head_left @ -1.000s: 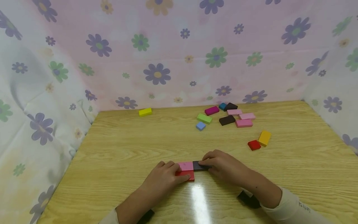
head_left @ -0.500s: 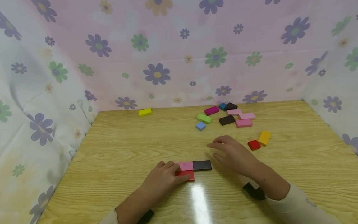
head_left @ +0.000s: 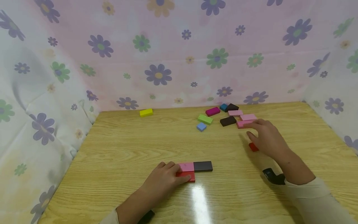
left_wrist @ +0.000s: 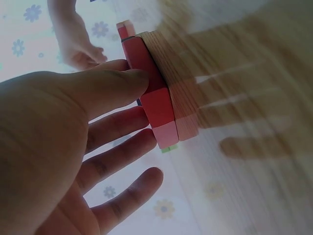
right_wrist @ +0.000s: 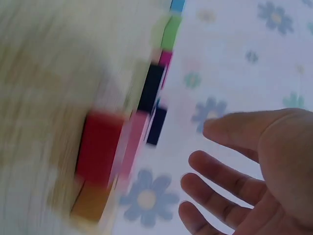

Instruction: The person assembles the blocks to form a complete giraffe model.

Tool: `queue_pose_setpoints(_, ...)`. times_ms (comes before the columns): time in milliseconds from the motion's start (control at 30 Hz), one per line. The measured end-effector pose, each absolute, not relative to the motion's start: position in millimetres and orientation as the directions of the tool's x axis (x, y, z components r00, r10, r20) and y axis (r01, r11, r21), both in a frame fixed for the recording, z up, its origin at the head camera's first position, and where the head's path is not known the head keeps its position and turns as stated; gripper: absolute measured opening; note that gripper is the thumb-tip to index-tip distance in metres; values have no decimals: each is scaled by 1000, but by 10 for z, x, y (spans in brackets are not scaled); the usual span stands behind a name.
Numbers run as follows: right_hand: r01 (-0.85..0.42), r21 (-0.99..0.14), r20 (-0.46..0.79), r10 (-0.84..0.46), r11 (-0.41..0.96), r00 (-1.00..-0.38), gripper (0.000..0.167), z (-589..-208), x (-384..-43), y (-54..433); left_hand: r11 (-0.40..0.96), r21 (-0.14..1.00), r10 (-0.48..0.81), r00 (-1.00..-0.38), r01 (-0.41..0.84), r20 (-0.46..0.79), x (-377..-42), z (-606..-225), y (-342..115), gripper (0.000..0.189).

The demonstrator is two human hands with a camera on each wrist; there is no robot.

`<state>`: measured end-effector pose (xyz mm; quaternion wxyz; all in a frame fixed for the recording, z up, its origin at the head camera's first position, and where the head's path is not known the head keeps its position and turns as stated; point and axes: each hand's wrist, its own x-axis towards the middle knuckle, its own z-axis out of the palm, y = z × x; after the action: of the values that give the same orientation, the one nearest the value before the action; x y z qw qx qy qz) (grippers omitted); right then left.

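One orange block (right_wrist: 92, 201) — right-wrist view only

Candy Colours, Pale Florals

The backdrop (head_left: 173, 40) is pink, scattered with purple, green and soft orange flowers (head_left: 158, 75); the desk (head_left: 126, 140) is yellowish, streaked with wood grain. I see a plain red block (head_left: 185, 173), a pink block (head_left: 186, 167), a black block (head_left: 203, 166), then a yellow block (head_left: 146, 112), lime-green block (head_left: 205, 119), magenta block (head_left: 213, 111) and light-blue block (head_left: 201, 127). One sleeve (head_left: 316, 194) is cream.

The left hand (head_left: 162, 179) holds a red rectangular block (head_left: 185, 173) against a pink rectangular block (head_left: 187, 167) touching a black rectangular block (head_left: 203, 166), the right hand (head_left: 267, 138) above a wood-grain tabletop (head_left: 126, 143).
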<state>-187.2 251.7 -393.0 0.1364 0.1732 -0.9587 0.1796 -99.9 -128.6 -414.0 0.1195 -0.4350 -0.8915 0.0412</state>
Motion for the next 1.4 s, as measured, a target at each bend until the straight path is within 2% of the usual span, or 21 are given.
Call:
queue_pose_setpoints(167, -344, -328, 237, -276, 880, -932, 35, -3991, -1884, 2857, 621, -169, 783, -597, 765, 176, -992, -4138, -1284, 42)
queue_pose_setpoints(367, -352, -349, 89, -343, 869, -935, 44, -4101, -1847, 3143, 631, -150, 775, -614, 761, 149, -990, -4133, -1280, 42)
queue_pose_setpoints(567, -382, -325, 68, -381, 865, -922, 48, -4143, -1840, 3220, 634, -156, 773, -613, 758, 161, -990, -4137, -1275, 39)
queue_pose_setpoints(667, -346, -349, 30, -359, 871, -933, 47, -4134, -1828, 3215, 634, -159, 773, -613, 757, 165, -985, -4137, -1275, 39)
queue_pose_setpoints(900, -334, -329, 39, -341, 883, -939, 36, -4150, -1839, 3238, 631, -165, 775, -606, 758, 178, -986, -4136, -1273, 39)
queue_pose_setpoints(1133, -294, -325, 8, -308, 899, -951, 36, -4153, -1866, 3257, 626, -179, 779, -599, 759, 184, -997, -4140, -1272, 36)
queue_pose_setpoints(1400, -245, -331, -18, -265, 911, -964, 36, -4114, -1859, 3256, 633, -148, 774, -612, 760, 163, -993, -4132, -1265, 41)
